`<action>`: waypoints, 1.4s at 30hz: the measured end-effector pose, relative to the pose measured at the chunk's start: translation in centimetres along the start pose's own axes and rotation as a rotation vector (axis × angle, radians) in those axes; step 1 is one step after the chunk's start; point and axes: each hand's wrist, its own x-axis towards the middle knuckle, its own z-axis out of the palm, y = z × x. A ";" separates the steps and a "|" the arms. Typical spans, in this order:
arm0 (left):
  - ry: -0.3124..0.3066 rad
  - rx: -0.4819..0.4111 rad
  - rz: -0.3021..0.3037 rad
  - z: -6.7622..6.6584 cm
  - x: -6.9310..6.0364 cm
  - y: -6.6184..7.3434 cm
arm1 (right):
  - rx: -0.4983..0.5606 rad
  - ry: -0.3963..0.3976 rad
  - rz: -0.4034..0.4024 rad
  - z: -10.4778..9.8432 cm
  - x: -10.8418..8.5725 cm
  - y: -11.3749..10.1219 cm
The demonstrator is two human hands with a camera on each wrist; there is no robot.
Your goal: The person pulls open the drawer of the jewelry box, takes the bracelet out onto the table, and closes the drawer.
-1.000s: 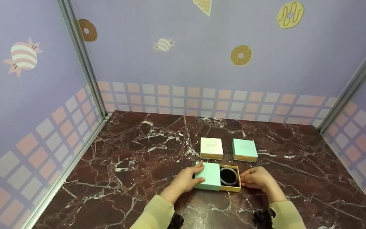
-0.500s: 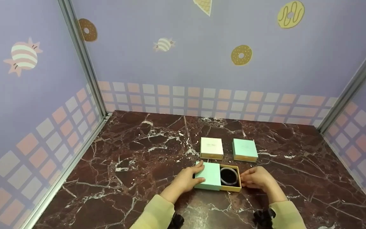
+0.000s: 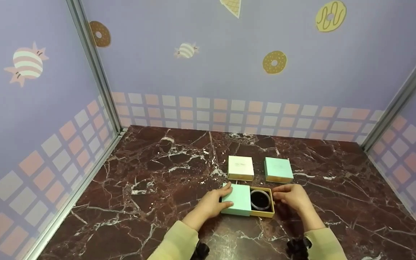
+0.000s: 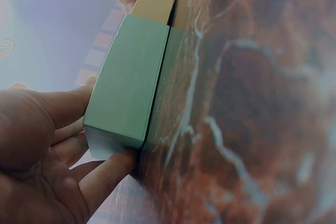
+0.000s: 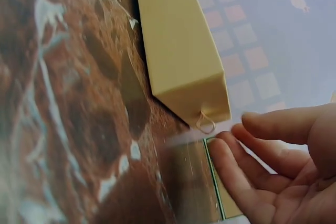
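Note:
A mint-green slide box (image 3: 236, 199) lies on the table with its yellow drawer (image 3: 262, 214) pulled part way out to the right. Inside the drawer sits a dark round thing with a pale grey ring-like rim (image 3: 260, 200). My left hand (image 3: 211, 203) holds the green sleeve at its left end, thumb and fingers on opposite sides. A small cord loop (image 5: 206, 123) hangs from the drawer's end face. My right hand (image 3: 291, 196) is beside that end; in the right wrist view its loosely bent fingers are apart from the loop and hold nothing.
Behind the slide box stand a cream box (image 3: 240, 168) and a second mint-green box (image 3: 278, 170), both closed. The dark red marbled table (image 3: 157, 202) is bounded by patterned lilac walls (image 3: 208, 72) at the back and sides.
My right hand has shifted slightly toward the back along the drawer's end, its fingers now higher. The left hand and the half-drawn box stay as they were.

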 end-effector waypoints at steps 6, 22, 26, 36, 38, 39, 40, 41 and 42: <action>-0.002 0.010 0.000 0.0 0.1 -0.1 | -0.124 0.138 -0.115 0.7 -0.2 -0.8; 0.004 0.023 0.022 0.0 0.0 -0.2 | -0.172 0.125 -0.238 3.2 -0.7 -1.8; 0.008 0.025 0.025 0.0 0.0 -0.2 | -0.198 0.110 -0.231 3.5 -0.8 -1.9; 0.011 0.022 0.019 0.1 0.0 -0.2 | -0.248 0.103 -0.242 3.7 -1.1 -2.0; 0.012 0.027 0.021 0.1 0.0 -0.1 | -0.281 0.105 -0.262 3.8 -1.2 -2.0; 0.014 0.030 0.024 0.1 0.0 -0.1 | -0.311 0.104 -0.278 3.9 -1.2 -2.0; 0.014 0.032 0.027 0.1 0.0 -0.1 | -0.342 0.100 -0.299 3.9 -1.2 -2.0; 0.015 0.035 0.031 0.1 0.0 -0.1 | -0.378 0.095 -0.326 4.0 -1.2 -2.0; 0.016 0.036 0.033 0.1 0.0 -0.1 | -0.413 0.090 -0.355 4.0 -1.2 -2.0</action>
